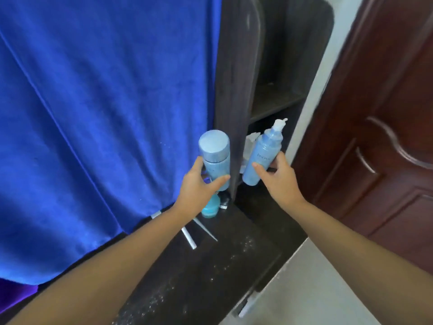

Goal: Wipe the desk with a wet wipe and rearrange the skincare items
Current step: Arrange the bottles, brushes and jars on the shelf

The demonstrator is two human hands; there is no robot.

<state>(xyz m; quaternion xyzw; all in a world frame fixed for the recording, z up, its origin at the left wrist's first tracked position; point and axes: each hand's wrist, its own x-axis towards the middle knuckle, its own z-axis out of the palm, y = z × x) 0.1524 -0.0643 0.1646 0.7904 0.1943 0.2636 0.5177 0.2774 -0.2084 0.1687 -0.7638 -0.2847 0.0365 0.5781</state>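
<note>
nearest the camera, the dark worktop (210,277) shows a scatter of pale specks and dust along its front half, so by the look of it the wiping is not yet done. a little further in lie a white stick (188,238) and a thin pointed white thing (206,229), side by side, and beyond them a small teal jar (210,208) stands near the back corner with a small dark item (225,199) just beside it.

above these, both hands are lifted off the surface. the left hand (199,181) grips a pale blue capped bottle (215,158), thumb on one side and fingers round the other. the right hand (278,177) holds a blue pump bottle (262,158) tilted to the right, fingers wrapped round its lower body. the two bottles are apart, either side of a dark upright panel.

this looks like the clearing step: skincare items taken up so the top can be wiped. the next move likely calls for setting both bottles somewhere out of the way, perhaps the shelf (274,106) behind, where something white (251,144) sits, possibly the wipes. a blue cloth (105,113) hangs at the back left, a brown door (379,113) at right.
</note>
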